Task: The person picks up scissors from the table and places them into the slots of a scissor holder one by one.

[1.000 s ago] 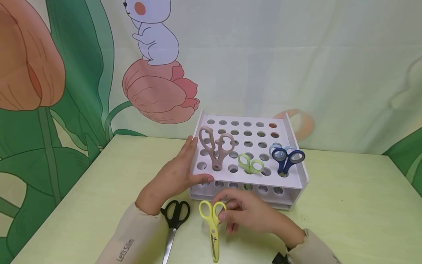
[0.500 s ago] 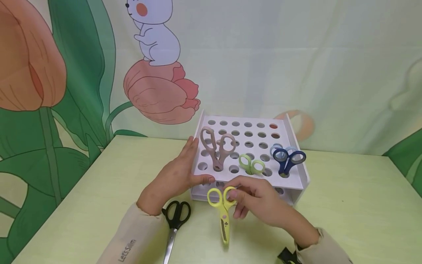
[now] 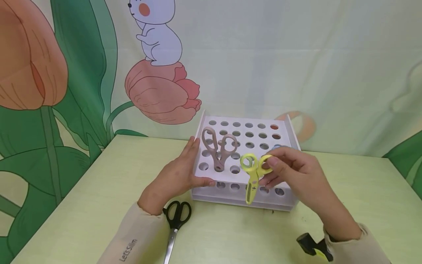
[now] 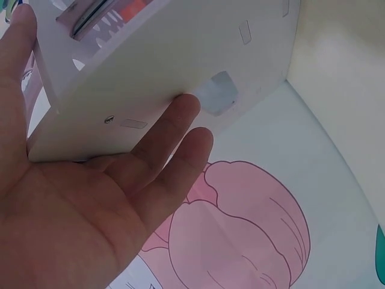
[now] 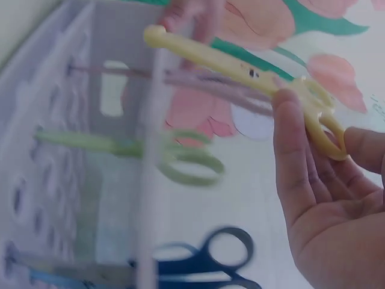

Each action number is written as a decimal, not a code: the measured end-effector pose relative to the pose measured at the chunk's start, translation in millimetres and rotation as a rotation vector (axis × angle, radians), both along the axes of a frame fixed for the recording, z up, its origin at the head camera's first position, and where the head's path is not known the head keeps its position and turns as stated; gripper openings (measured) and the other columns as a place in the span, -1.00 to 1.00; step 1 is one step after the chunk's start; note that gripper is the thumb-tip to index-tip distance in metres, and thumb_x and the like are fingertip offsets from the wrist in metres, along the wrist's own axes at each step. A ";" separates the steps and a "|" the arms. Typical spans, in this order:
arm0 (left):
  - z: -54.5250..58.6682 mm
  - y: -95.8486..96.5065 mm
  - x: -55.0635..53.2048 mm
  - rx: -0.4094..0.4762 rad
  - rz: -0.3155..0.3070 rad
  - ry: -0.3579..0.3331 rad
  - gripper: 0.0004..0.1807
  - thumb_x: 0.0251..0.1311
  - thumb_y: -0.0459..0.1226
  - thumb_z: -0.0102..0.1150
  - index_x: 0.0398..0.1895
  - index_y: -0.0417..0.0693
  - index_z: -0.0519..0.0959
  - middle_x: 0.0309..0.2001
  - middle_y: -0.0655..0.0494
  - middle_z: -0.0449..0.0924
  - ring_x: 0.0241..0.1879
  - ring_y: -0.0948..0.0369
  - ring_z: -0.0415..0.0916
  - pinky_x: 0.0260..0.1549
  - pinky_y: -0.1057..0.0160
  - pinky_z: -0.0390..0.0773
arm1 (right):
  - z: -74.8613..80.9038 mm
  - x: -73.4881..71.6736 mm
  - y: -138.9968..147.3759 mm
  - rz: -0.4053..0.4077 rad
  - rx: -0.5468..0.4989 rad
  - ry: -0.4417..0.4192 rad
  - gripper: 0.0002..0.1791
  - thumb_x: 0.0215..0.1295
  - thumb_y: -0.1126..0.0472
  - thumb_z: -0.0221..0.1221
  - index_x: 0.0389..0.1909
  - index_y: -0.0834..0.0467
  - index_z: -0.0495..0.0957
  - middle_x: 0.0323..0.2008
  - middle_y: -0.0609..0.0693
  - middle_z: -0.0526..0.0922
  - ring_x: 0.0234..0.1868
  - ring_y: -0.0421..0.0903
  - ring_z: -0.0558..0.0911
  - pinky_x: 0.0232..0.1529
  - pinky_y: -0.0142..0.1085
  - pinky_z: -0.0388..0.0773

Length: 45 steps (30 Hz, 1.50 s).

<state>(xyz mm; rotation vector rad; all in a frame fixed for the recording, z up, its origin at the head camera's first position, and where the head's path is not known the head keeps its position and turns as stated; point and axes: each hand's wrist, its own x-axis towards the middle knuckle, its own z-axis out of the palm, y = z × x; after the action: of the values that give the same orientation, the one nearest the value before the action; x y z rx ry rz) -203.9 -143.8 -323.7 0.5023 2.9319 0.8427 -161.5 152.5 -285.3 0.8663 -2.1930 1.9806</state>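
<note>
My right hand (image 3: pixel 296 174) pinches the yellow scissors (image 3: pixel 252 180) by one handle loop, blades pointing down, in front of the white rack (image 3: pixel 227 176). In the right wrist view, these scissors (image 5: pixel 222 63) hang outside the rack's top board, apart from its holes. My left hand (image 3: pixel 171 179) rests against the rack's left side with fairly straight fingers, thumb at the front edge. Taupe scissors (image 3: pixel 219 158) stand in a front hole. Green scissors (image 5: pixel 126 146) and dark blue scissors (image 5: pixel 186 266) also sit in holes, mostly hidden from the head view.
Black-handled scissors (image 3: pixel 177 219) lie on the table (image 3: pixel 99 183) below my left wrist. A light blue loop (image 3: pixel 277 146) shows behind my right hand. Beside the right cuff is a black object (image 3: pixel 306 244). A printed cloth (image 3: pixel 247 66) hangs behind the table.
My right hand has lifted the yellow scissors from the table and moved them up and right, to the rack's front. The left hand has stayed on the rack.
</note>
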 end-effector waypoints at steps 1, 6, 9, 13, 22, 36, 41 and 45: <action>0.3 0.0 0.1 0.002 0.001 -0.001 0.44 -0.06 0.15 0.55 0.64 -0.13 -0.27 0.63 -0.05 -0.39 0.41 -0.08 0.22 0.16 -0.04 0.44 | 3.5 -0.4 2.8 -0.022 -0.020 0.004 -0.87 0.49 0.45 0.07 -0.13 0.38 0.58 -0.31 0.16 0.69 -0.43 0.07 0.75 -0.41 -0.09 0.68; 1.0 -0.2 0.1 0.004 0.001 0.002 0.43 -0.05 0.15 0.54 0.64 -0.13 -0.27 0.63 -0.05 -0.40 0.42 -0.08 0.21 0.18 -0.05 0.42 | 18.0 -3.7 13.2 -0.087 -0.085 0.036 -0.86 0.50 0.44 0.06 -0.11 0.38 0.59 -0.24 0.17 0.70 -0.34 0.08 0.77 -0.33 -0.13 0.68; 0.7 -0.6 0.0 0.008 -0.002 0.003 0.42 -0.04 0.15 0.54 0.64 -0.13 -0.27 0.63 -0.05 -0.39 0.43 -0.08 0.20 0.20 -0.05 0.41 | 24.2 -5.1 16.1 -0.102 -0.107 0.048 -0.85 0.51 0.42 0.07 -0.10 0.39 0.59 -0.22 0.16 0.71 -0.31 0.06 0.78 -0.30 -0.14 0.68; -0.6 -0.8 -0.6 0.015 -0.003 0.001 0.42 -0.04 0.15 0.54 0.64 -0.13 -0.27 0.63 -0.04 -0.39 0.42 -0.07 0.21 0.19 -0.04 0.41 | 30.8 -6.1 17.0 -0.106 -0.121 0.056 -0.83 0.51 0.37 0.09 -0.10 0.40 0.59 -0.20 0.15 0.72 -0.29 0.04 0.78 -0.28 -0.16 0.67; -2.6 0.5 -1.6 0.010 -0.002 0.008 0.42 -0.05 0.15 0.54 0.64 -0.13 -0.25 0.63 -0.06 -0.38 0.41 -0.08 0.22 0.17 -0.02 0.44 | 35.7 -13.0 14.2 -0.118 -0.125 0.070 -0.83 0.50 0.35 0.12 -0.12 0.42 0.57 -0.17 0.16 0.69 -0.27 0.03 0.78 -0.26 -0.19 0.67; -1.6 -1.1 -0.6 0.013 0.006 -0.001 0.42 -0.04 0.13 0.55 0.64 -0.14 -0.26 0.63 -0.05 -0.39 0.44 -0.05 0.19 0.18 0.00 0.43 | 28.5 -26.6 3.4 -0.185 0.019 0.032 -0.79 0.50 0.29 0.14 -0.06 0.39 0.58 -0.10 0.08 0.69 -0.21 -0.02 0.77 -0.24 -0.20 0.67; -1.1 -1.4 -0.2 0.016 0.009 -0.001 0.42 -0.05 0.12 0.55 0.64 -0.13 -0.26 0.63 -0.04 -0.39 0.42 -0.05 0.22 0.18 0.00 0.43 | 28.1 -32.2 -6.2 -0.219 0.133 0.006 -0.76 0.52 0.27 0.12 -0.04 0.41 0.55 -0.12 0.15 0.68 -0.18 -0.09 0.76 -0.24 -0.19 0.68; -1.4 0.0 -0.1 0.008 0.013 -0.007 0.41 -0.05 0.13 0.55 0.65 -0.10 -0.25 0.63 -0.02 -0.39 0.40 -0.06 0.25 0.16 0.00 0.45 | 29.1 -34.6 -9.0 -0.240 0.188 -0.036 -0.74 0.53 0.24 0.12 -0.02 0.41 0.55 -0.09 0.25 0.65 -0.16 -0.13 0.75 -0.26 -0.18 0.69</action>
<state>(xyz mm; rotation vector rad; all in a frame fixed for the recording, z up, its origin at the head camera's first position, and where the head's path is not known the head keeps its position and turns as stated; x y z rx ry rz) -204.0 -143.8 -325.1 0.4796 2.9300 0.8559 -196.1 143.5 -256.2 0.5550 -2.4024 1.7173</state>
